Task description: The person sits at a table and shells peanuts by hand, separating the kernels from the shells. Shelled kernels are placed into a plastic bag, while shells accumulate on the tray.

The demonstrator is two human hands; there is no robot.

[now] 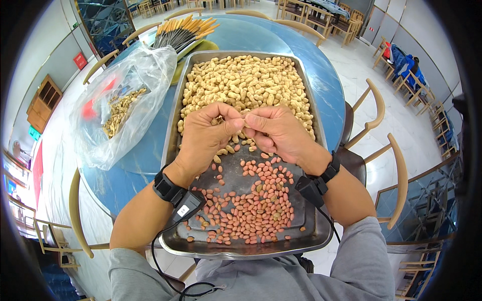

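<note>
My left hand [207,131] and my right hand [282,131] meet fingertip to fingertip above the middle of a deep metal tray [244,253]. Thumbs and forefingers pinch a small pale peanut [244,122] between them, mostly covered by the fingers. Beneath and beyond the hands, a thick heap of unshelled peanuts [248,81] fills the far half of the tray. Shelled, pink-skinned peanut kernels [252,214] lie spread over the near half. A few unshelled peanuts [224,151] rest below my left hand, close to some loose kernels.
Left of the tray, a clear plastic bag [147,113] holds empty peanut shells [122,111] on the round blue table [320,86]. Behind it are many wooden-handled skewers [184,32]. Wooden chairs [399,180] surround the table. Cables [154,256] hang from both wrist straps.
</note>
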